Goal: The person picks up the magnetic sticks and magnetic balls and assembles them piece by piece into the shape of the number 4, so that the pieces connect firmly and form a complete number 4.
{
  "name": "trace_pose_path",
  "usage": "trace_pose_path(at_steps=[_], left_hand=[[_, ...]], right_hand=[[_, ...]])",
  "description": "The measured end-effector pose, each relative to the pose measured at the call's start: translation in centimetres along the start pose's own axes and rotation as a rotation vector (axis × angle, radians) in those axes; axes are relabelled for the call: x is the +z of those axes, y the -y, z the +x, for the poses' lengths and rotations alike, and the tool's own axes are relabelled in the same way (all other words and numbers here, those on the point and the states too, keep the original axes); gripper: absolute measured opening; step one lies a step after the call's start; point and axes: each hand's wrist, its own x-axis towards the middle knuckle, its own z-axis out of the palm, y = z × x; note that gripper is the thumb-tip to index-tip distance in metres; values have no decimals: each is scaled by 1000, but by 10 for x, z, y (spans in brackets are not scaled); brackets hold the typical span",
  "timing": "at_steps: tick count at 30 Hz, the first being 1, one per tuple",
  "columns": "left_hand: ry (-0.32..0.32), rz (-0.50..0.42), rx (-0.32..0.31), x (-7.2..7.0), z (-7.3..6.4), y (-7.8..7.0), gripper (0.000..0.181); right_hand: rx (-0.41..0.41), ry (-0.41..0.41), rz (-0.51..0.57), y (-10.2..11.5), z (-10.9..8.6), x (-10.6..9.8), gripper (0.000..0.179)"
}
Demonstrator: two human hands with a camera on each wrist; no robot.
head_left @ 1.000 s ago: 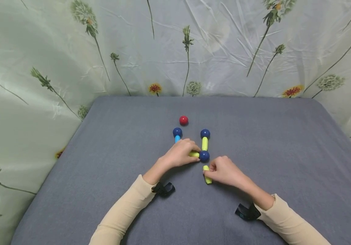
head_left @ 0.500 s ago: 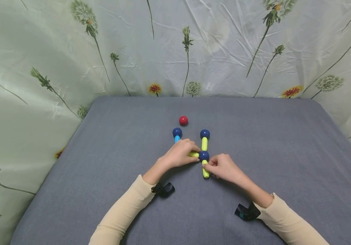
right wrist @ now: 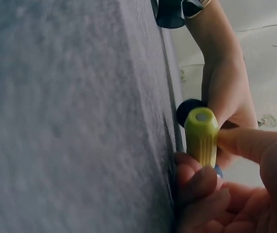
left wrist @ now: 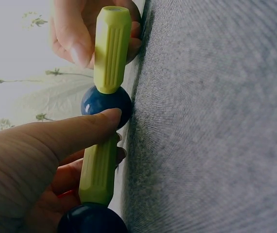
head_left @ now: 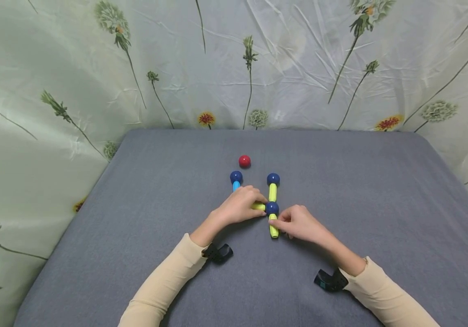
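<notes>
My right hand (head_left: 301,223) pinches a yellow-green magnetic stick (head_left: 273,230), whose far end touches a dark blue ball (head_left: 272,208). My left hand (head_left: 239,204) holds that ball where another yellow-green stick (head_left: 259,206) meets it; in the left wrist view the thumb lies on the ball (left wrist: 92,99). Beyond the ball, a third yellow-green stick (head_left: 273,192) runs to a second blue ball (head_left: 273,179). A light blue stick (head_left: 236,185) with its own blue ball (head_left: 236,176) shows past my left hand, which hides its near end. The right wrist view shows the pinched stick's metal tip (right wrist: 201,117).
A loose red ball (head_left: 244,161) lies behind the joined pieces on the grey cloth surface (head_left: 340,181). A flower-printed curtain (head_left: 291,72) hangs at the back and left. Black straps (head_left: 217,253) sit at both wrists.
My right hand has moved slightly away from me, bringing its yellow-green stick from a gap into contact with the blue ball. My left hand has stayed in place.
</notes>
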Motion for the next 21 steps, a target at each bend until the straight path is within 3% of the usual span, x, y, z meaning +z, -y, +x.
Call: trace_pose_path(at_steps=[7,21], left_hand=[[-8,5,15,0,0,1,27],[-7,0,10,0,0,1,28]], right_hand=[[45,23,-35,4,2,-15,39],[-32,-135,-110,25,43,-54,22]])
